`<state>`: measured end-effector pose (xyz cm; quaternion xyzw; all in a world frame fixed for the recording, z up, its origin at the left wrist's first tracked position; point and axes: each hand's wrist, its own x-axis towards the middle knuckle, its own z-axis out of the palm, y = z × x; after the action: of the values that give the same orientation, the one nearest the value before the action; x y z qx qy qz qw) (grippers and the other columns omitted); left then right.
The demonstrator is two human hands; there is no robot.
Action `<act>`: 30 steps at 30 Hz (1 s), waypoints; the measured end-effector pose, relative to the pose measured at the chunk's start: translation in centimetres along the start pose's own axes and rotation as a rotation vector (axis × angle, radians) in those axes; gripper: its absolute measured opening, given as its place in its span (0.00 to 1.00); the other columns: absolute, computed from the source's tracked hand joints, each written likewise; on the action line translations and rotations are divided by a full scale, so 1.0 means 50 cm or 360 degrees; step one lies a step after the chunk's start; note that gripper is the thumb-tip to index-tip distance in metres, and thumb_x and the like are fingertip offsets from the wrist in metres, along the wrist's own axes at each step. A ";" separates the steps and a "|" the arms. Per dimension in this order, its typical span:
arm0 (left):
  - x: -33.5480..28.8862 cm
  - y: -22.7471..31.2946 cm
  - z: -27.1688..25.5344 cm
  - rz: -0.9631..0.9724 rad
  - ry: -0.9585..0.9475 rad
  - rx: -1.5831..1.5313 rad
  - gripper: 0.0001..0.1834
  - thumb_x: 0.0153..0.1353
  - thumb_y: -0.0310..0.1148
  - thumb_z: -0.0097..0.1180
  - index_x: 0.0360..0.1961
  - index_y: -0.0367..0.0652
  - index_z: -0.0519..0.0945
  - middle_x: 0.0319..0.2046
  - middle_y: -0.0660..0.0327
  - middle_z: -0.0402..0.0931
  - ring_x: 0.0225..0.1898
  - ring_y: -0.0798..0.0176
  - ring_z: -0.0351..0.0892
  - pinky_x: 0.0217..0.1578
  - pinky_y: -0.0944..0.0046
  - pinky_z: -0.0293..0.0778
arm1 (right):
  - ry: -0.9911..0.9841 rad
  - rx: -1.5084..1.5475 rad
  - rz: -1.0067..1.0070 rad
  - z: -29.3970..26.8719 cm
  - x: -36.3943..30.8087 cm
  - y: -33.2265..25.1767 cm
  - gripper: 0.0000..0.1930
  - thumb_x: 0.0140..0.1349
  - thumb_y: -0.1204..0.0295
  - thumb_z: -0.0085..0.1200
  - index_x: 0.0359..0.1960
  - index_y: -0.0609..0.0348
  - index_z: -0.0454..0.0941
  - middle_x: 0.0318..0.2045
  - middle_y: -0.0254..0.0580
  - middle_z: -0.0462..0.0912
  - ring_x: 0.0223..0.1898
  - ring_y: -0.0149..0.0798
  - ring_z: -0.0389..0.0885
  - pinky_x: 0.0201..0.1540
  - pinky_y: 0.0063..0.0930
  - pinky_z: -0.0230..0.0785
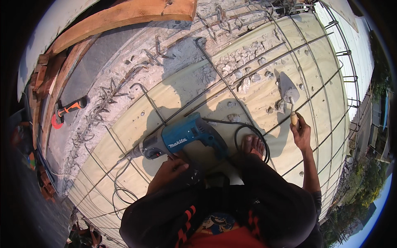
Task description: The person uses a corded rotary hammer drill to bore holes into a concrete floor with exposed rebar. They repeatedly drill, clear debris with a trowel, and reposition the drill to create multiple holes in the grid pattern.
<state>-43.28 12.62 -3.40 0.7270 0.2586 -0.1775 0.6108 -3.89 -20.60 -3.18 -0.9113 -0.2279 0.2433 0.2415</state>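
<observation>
My right hand (300, 133) grips the wooden handle of a steel trowel (287, 90), whose pointed blade rests among concrete rubble (242, 76) on the plywood formwork (186, 89). A teal hammer drill (182, 139) lies on the plywood in front of me, bit pointing left. My left hand (167, 172) rests just below the drill's body, fingers curled near its side handle, not clearly gripping it. The drill's black cord (248, 130) loops past my bare foot (253, 145).
Rebar rods (231, 93) cross the plywood, and bent bars stick out of broken concrete (124, 82) at the left. An orange-handled tool (68, 109) lies on the grey slab. Timber beams (124, 14) frame the top left. The deck's edge with rebar loops (349, 78) drops off at right.
</observation>
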 end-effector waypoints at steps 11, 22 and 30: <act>0.270 0.265 -0.091 0.0071 -0.0044 -0.0260 0.13 0.63 0.35 0.55 0.45 0.38 0.75 0.32 0.64 0.77 0.34 0.70 0.75 0.37 0.67 0.73 | 0.0125 -0.0109 -0.0293 0.195 0.015 -0.117 0.17 0.60 0.68 0.55 0.50 0.59 0.73 0.37 0.52 0.78 0.37 0.53 0.79 0.40 0.42 0.72; 0.567 0.273 -0.004 -0.0331 0.0455 -0.0956 0.21 0.69 0.41 0.44 0.54 0.34 0.70 0.46 0.52 0.74 0.45 0.59 0.78 0.46 0.62 0.76 | -0.0118 -0.0100 -0.0300 0.196 0.037 -0.211 0.08 0.64 0.69 0.46 0.37 0.63 0.71 0.33 0.58 0.78 0.35 0.62 0.78 0.37 0.50 0.70; 0.553 0.382 0.045 0.0213 0.0203 -0.0740 0.17 0.69 0.38 0.45 0.51 0.36 0.72 0.44 0.55 0.77 0.43 0.62 0.79 0.41 0.65 0.76 | 0.0373 -0.0253 -0.0420 0.066 0.098 -0.148 0.07 0.61 0.74 0.50 0.36 0.65 0.77 0.31 0.56 0.79 0.34 0.60 0.78 0.35 0.48 0.69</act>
<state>-9.62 12.54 -4.51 0.5921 0.2818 -0.0264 0.7545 -4.10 -11.14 -3.25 -0.9118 -0.3344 0.0830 0.2233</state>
